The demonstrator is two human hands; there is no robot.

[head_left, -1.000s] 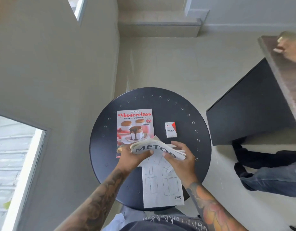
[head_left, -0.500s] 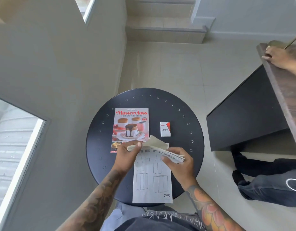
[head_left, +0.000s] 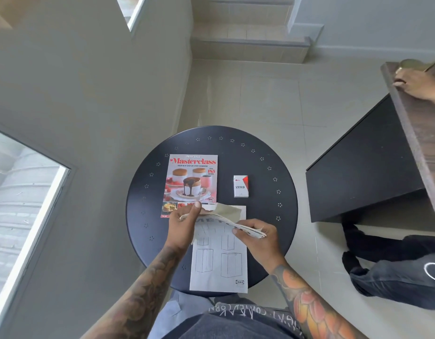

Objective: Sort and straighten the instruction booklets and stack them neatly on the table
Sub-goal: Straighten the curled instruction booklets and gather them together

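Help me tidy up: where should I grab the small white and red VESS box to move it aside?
Pinch the small white and red VESS box across its two long side edges, coming from above. It lies flat on the round black table, apart from everything, both sides free.

place: home | cues: tiled floor [head_left: 272, 99]; steps [head_left: 250, 42]; round table [head_left: 265, 167]

The round black desk [head_left: 260, 167] looks like matt painted metal, with small punched hole clusters around its rim. On it, the red-titled cookbook magazine [head_left: 192, 177] has a glossy paper cover. Beside the magazine lies a small white and red carton pack [head_left: 240, 186], smooth card. The white line-drawn instruction booklet [head_left: 219, 265] is thin matt paper. Right of the desk, a brown board [head_left: 422, 133] shows wood grain. The floor tiles [head_left: 272, 99] are pale and smooth.
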